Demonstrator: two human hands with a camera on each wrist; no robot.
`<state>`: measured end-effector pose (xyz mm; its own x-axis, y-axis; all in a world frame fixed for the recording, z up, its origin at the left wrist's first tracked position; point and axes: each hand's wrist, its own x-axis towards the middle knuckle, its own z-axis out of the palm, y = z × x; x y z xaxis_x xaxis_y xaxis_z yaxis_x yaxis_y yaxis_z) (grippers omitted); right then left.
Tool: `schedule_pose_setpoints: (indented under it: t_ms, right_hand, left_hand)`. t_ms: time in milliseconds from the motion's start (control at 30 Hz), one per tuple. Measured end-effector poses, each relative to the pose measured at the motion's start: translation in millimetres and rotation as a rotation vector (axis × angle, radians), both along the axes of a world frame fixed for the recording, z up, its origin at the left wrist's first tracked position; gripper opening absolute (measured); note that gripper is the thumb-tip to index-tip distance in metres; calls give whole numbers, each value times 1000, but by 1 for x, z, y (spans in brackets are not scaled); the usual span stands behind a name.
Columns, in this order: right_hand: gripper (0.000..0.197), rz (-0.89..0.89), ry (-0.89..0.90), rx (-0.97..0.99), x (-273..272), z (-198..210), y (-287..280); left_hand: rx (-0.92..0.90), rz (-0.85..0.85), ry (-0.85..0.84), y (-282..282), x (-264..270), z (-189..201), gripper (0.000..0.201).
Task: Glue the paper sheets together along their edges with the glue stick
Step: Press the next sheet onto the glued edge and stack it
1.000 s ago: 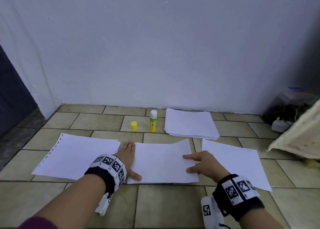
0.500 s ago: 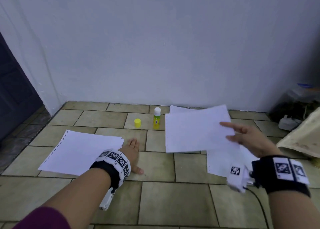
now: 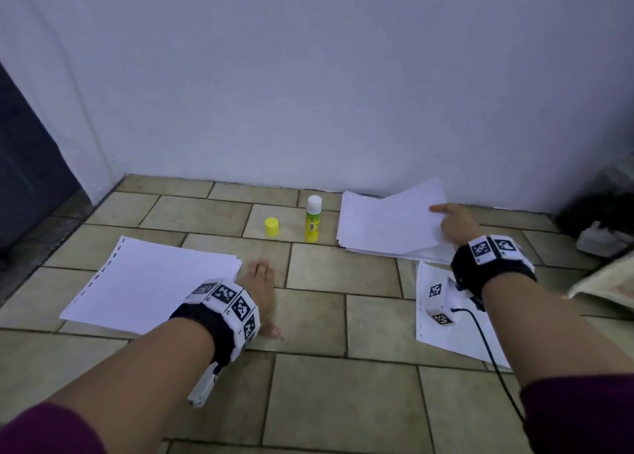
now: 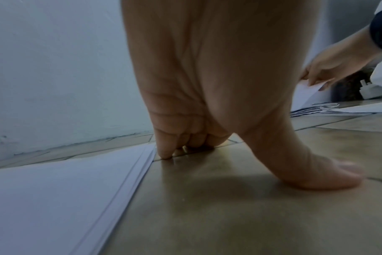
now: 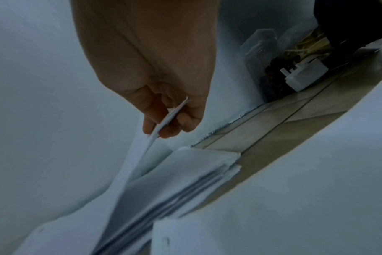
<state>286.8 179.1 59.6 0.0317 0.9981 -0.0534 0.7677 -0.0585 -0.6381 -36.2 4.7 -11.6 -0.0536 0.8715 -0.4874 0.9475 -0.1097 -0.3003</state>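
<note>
Meanwhile the left hand (image 3: 259,283) stayed flat on the floor (image 3: 319,381), fingers straight, just right of the left sheets (image 3: 151,282); the left wrist view showed its fingertips (image 4: 165,153) touching their edge. Cap (image 3: 271,227) off, the glue stick (image 3: 313,219) stood upright by the far wall. Half a second earlier the right hand (image 3: 456,225) held a sheet (image 3: 394,220) in the air; now it lay over the far stack (image 3: 374,247), pinched at its right edge, which the right wrist view confirmed. One sheet (image 3: 456,330) lay near right.

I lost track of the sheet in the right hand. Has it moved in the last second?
Yes. The sheet left the bare tiles in front and now lies over the stack by the wall, right of the glue stick, pinched by the right hand.
</note>
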Motion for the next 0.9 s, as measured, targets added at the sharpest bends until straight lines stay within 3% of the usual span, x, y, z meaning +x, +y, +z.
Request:
schedule_pose_setpoints:
  t_ms: [167,400,567,700,900]
  right_hand:
    - [43,-3,-141,-86,-8,-23,14]
    - [43,-17,-582,-207,-21,-26,9]
    - [51,66,-554,-245,-20,2,-7]
    - [66,134,-474,-322,-24,17,-60]
    - [39,225,-632,-482,-32,-8,-123]
  left_hand:
    - [-26,33,-43,3,-6,-11,127]
    - [-57,34,-63,3,-7,-10,128]
    - [-69,45,-82,3,-7,-8,128]
    - [-91,56,-101,4,-6,0,127]
    - [-84,80,-129,-3,-3,13,121]
